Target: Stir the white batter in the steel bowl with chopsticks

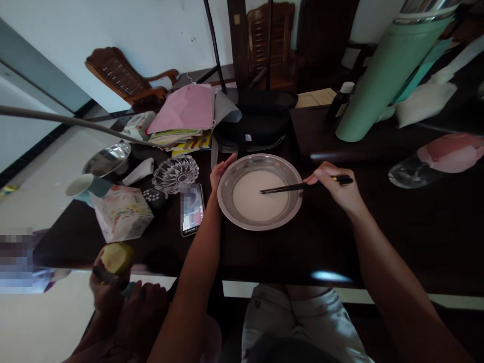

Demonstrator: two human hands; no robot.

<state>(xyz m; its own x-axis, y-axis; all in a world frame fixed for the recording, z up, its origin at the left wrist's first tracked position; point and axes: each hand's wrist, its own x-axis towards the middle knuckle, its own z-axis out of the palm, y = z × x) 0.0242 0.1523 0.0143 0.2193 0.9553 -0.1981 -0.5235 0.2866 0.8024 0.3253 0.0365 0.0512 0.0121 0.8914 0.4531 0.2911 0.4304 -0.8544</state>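
Note:
A wide metal bowl [260, 223] stands on the dark table in front of me, holding a smooth whitish liquid [257, 204]. My left hand [220, 171] steadies the bowl at its left side, with fingers against the outer wall; part of the hand is hidden behind the rim. In my right hand [335, 184] is a pair of black chopsticks [287, 188], held near the thick end. Their tips dip into the liquid near the bowl's middle. A phone [192, 209] with a lit screen lies left of my left forearm.
Left: glass dish [176, 174], tissue box [123, 214], cup [81, 189], steel basin [108, 160]. Behind: black case [251, 126], pink folder [185, 108]. Right: green thermos [393, 80], pink-topped bottle [449, 154]. At lower left, another person's hands [113, 290] hold a partly peeled yellow-green fruit [117, 258].

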